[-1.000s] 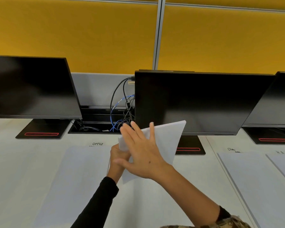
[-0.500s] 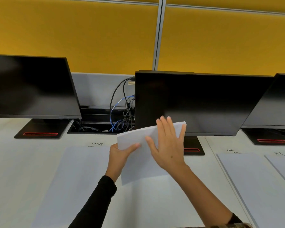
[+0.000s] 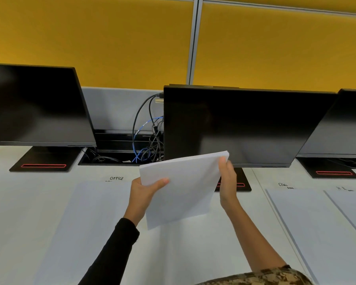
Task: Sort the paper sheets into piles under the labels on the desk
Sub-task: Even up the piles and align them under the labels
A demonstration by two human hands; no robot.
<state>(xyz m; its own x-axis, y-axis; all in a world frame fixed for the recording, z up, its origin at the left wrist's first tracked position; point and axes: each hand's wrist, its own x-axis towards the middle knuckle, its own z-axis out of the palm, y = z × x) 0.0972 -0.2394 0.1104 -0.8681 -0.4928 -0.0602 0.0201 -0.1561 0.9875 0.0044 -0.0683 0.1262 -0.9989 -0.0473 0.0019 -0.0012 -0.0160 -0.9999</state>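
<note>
The right hand (image 3: 227, 182) has slid from the top of the stack (image 3: 183, 188) to its right edge and now pinches the far corner. The left hand (image 3: 142, 194) grips the left corner, thumb on top. The stack is held above the counter (image 3: 183, 254), long axis from 8 to 2 o'clock. The OFFICE pile (image 3: 86, 223) lies at its 9 o'clock, the Clinic pile (image 3: 308, 233) and HR pile (image 3: 353, 204) at 3 o'clock.

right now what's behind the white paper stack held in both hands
Behind the white paper stack: the middle black monitor and the white desk. It covers most of the monitor's red-striped black base.
</note>
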